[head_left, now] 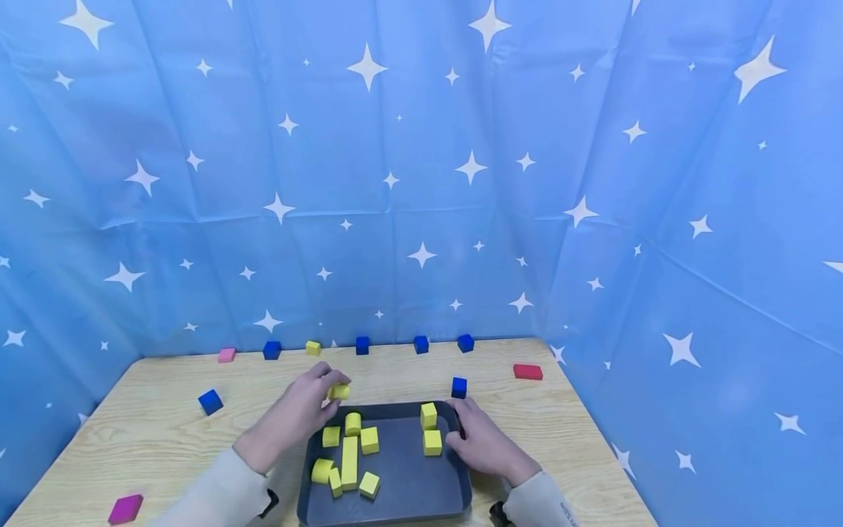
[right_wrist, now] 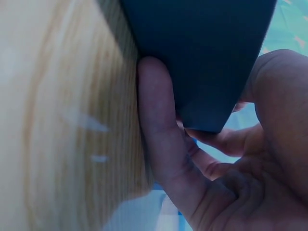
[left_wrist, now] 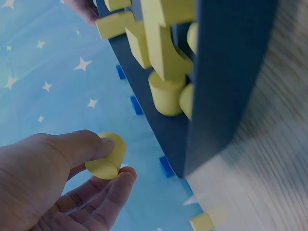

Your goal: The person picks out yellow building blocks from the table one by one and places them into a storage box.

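Observation:
My left hand point(head_left: 303, 399) pinches a yellow cylinder block point(left_wrist: 113, 151) between thumb and fingertips, just beyond the back left corner of a dark grey tray point(head_left: 395, 498). Inside the tray's left half are several yellow blocks, among them a long bar point(head_left: 350, 462), a cylinder point(head_left: 353, 424) and a cube point(head_left: 369, 440). Two yellow cubes, one behind the other, stand by its right wall: the rear cube point(head_left: 429, 416) and the front cube point(head_left: 432, 443). My right hand point(head_left: 487, 443) grips the tray at its back right corner, one finger low along the outer wall in the right wrist view.
Along the table's back edge lie a pink block point(head_left: 227, 355), a yellow block point(head_left: 313, 348) and several blue cubes point(head_left: 362, 345). One blue cube point(head_left: 459, 387) sits just behind my right hand, another blue cube point(head_left: 211, 402) at left. A red block point(head_left: 528, 372) and a magenta block point(head_left: 125, 509) lie farther out.

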Demonstrator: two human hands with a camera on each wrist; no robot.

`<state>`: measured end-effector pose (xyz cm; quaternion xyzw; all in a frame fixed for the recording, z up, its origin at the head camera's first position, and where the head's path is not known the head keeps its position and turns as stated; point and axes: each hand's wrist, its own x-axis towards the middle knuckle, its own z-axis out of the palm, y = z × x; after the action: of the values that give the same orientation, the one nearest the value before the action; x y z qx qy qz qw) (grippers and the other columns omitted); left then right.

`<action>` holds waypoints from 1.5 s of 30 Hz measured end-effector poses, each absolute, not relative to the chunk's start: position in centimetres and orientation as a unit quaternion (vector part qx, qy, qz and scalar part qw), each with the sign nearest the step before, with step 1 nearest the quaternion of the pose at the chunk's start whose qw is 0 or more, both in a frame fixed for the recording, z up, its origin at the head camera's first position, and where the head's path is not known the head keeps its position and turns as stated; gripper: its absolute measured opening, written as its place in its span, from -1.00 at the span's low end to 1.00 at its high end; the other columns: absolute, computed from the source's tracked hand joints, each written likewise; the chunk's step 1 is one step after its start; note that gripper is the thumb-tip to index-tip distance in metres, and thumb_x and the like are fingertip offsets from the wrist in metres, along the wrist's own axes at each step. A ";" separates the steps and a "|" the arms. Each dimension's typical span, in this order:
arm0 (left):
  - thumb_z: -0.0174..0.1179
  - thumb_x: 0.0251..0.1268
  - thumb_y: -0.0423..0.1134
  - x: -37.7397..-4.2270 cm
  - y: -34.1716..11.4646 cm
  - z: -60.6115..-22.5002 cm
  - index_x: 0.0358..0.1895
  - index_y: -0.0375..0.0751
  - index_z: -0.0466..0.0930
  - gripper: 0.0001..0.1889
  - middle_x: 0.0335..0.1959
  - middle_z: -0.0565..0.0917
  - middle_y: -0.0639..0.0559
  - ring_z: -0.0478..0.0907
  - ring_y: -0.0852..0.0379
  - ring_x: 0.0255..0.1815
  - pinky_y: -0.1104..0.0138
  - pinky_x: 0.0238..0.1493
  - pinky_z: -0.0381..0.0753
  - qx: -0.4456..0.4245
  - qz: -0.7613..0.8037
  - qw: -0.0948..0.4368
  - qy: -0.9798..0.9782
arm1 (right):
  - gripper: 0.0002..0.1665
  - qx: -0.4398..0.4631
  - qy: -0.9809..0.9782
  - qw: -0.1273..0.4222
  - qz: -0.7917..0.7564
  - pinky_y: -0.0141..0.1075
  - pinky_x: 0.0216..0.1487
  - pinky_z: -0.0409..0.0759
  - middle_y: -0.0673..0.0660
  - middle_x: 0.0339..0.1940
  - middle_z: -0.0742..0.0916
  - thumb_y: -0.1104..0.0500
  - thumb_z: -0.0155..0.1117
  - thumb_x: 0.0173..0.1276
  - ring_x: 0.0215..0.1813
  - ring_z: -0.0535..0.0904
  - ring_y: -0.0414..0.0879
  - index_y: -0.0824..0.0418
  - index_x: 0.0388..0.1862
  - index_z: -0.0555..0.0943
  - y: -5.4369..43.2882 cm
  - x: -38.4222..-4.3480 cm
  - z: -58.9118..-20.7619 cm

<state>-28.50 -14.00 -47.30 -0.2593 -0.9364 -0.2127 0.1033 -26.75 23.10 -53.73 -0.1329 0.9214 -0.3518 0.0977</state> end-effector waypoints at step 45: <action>0.59 0.52 -0.36 -25.8 -6.7 -47.0 0.29 -0.21 0.90 -0.65 -0.05 0.78 -0.03 0.67 0.29 -0.23 0.44 -0.18 0.82 -0.378 -0.138 0.018 -0.916 | -0.24 -0.118 0.918 0.097 -0.365 0.43 0.67 0.58 0.34 0.68 0.58 0.14 0.35 0.69 0.48 0.64 0.18 0.17 0.81 0.48 23.2 -26.5 -53.7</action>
<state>-25.81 -6.73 -47.00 -0.3776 -0.9155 -0.1375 0.0184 -26.52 23.25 -53.72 -0.1184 0.9182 -0.3653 0.0972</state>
